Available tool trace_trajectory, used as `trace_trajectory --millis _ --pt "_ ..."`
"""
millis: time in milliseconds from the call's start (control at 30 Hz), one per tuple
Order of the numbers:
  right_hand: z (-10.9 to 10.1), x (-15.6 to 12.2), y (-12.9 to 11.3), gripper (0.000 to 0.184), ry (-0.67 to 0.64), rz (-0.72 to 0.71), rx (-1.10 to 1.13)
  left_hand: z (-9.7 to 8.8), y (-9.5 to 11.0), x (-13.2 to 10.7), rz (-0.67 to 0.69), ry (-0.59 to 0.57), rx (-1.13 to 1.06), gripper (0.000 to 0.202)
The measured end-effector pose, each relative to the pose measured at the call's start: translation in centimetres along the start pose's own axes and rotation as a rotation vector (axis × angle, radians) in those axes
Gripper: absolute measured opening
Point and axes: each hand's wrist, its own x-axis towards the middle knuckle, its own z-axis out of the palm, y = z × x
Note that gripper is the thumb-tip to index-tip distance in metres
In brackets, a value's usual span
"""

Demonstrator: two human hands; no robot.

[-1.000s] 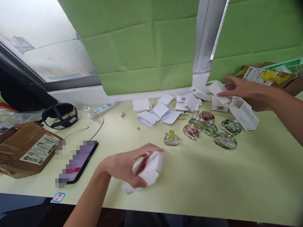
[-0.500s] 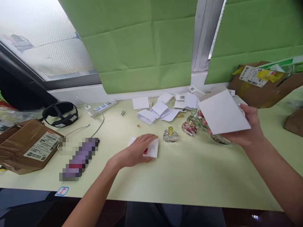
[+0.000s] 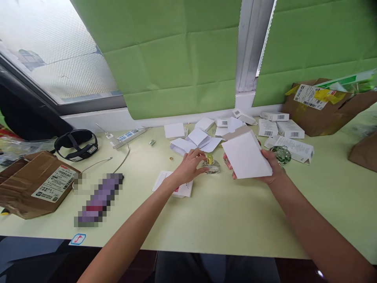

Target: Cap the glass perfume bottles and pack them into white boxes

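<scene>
My right hand (image 3: 269, 165) grips a white carton (image 3: 246, 155), its fingers wrapped around the sides and a large blank face turned toward me. My left hand (image 3: 191, 167) reaches to a clear glass perfume bottle (image 3: 212, 168) with a gold cap, standing upright on the table. Thumb and fingers are apart at the bottle's left side, close to the cap; whether they touch it I cannot tell. Beneath my left wrist lies a white printed box (image 3: 185, 190) with a red mark. A green-tinted glass bottle (image 3: 281, 154) shows just beyond my right hand.
Unfolded white papers (image 3: 198, 136) and several small white cartons (image 3: 290, 129) lie along the back. Brown cardboard boxes stand at left (image 3: 35, 184) and right (image 3: 315, 110). A headset (image 3: 75, 145), a power strip (image 3: 131, 136) and a blurred purple object (image 3: 100, 200) are at left.
My left hand has left the printed box and moved right to the perfume bottle. My right hand has brought the white carton left and slightly lower, uncovering cartons behind it.
</scene>
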Motion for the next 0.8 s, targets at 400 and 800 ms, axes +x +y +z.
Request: trace_trajectory --millis 400,800 --pt "0.1 0.9 3.4 0.07 -0.014 0.04 0.175 0.3 -1.8 4.0 -0.039 0.096 0.108 0.033" --pt "-0.3 1.5 6.4 0.066 0.058 0.095 0.028 1.7 2.1 -0.1 -0.075 0.258 -0.689 0.036"
